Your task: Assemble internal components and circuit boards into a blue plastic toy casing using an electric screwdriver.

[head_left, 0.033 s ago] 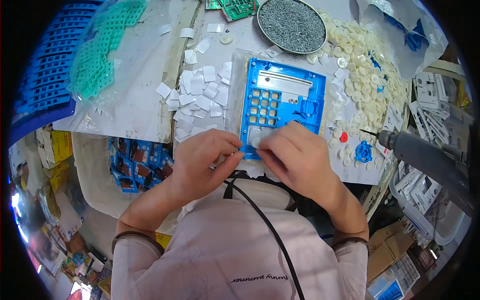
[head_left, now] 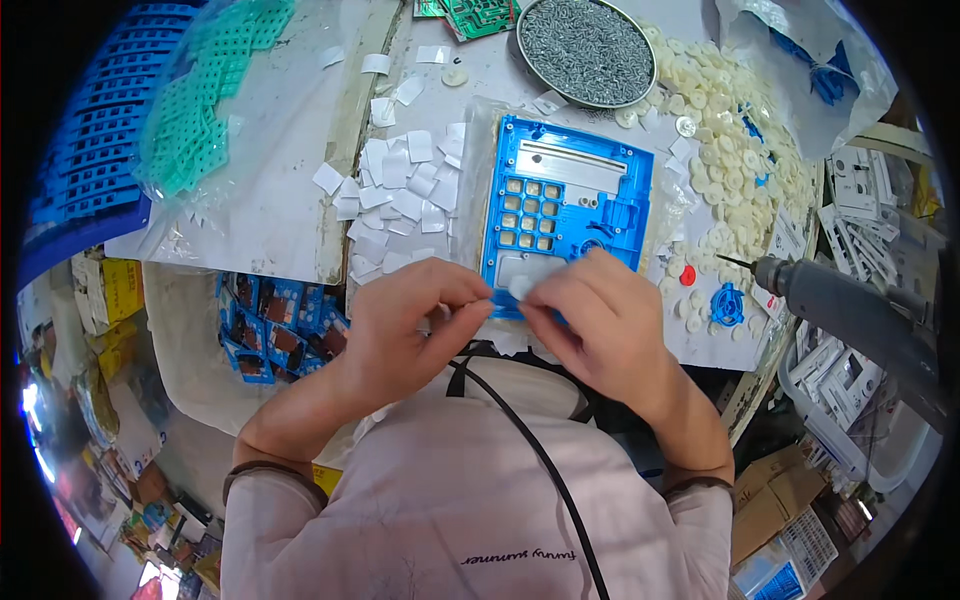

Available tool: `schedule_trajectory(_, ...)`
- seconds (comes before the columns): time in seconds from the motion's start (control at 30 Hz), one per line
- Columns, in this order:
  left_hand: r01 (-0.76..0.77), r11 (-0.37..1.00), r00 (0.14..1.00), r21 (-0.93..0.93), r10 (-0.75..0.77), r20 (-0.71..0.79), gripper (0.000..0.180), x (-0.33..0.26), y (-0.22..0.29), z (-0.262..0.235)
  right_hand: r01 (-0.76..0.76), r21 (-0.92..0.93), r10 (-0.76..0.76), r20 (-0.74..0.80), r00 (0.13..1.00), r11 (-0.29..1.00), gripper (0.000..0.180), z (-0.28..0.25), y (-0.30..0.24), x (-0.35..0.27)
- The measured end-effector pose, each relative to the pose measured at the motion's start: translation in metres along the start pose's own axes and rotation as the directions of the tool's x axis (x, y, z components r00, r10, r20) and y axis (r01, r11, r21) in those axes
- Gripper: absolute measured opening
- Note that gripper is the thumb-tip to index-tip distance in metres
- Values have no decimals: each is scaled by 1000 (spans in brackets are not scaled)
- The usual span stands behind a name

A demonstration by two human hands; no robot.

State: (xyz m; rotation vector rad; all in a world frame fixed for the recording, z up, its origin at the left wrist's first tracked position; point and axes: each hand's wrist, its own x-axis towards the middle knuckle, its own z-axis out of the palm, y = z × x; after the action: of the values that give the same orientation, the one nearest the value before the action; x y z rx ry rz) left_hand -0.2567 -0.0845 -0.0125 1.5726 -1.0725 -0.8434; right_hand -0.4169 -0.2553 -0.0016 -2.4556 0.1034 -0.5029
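Note:
In front of me lies a blue plastic housing point(head_left: 644, 200) with a grid of square openings and a silvery panel. My left hand point(head_left: 405, 320) is by its lower left corner, thumb and forefinger pinched; anything between them is too small to make out. Over the lower part of the housing, my right hand point(head_left: 600, 320) has its fingers closed at a small round whitish piece point(head_left: 520, 287). That piece is partly hidden by the fingers and slightly blurred. A pale rectangular window point(head_left: 511, 266) of the housing shows just behind it.
A round tray of screws point(head_left: 585, 50) stands behind the housing. White paper squares point(head_left: 395, 190) lie to its left, cream plastic discs point(head_left: 720, 170) to its right. An electric screwdriver point(head_left: 840, 300) points in from the right. Blue parts point(head_left: 275, 320) fill a bin at left.
The hands have barely shifted. The fingers of my right hand have drawn back slightly, and more of the round whitish piece and the window shows.

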Motion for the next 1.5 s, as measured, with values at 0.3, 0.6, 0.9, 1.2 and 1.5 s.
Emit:
schedule_trajectory(0.3, 178, 933, 984, -312, -162, 76, 7, 6, 9, 26, 12, 123, 12, -186, 983, 992, 28, 0, -10, -18)
schedule_trajectory(0.6, 222, 968, 933, -116, -176, 313, 11, 22, 24, 28, -144, -81, 149, 70, 986, 986, 18, -29, -20, -28)
schedule_trajectory(0.9, -450, 839, 889, 307, 385, 250, 14, 60, 12, 31, -553, -3, 553, -16, 833, 833, 11, -41, -6, -18)
schedule_trajectory(1.2, -608, 668, 786, 429, 429, 446, 18, 75, -8, 30, -736, -129, 706, -215, 675, 664, 14, -3, 5, -14)
schedule_trajectory(1.5, -684, 583, 721, 437, 453, 524, 12, 80, -9, 28, -716, -227, 697, -169, 697, 660, 19, -4, 4, -10)
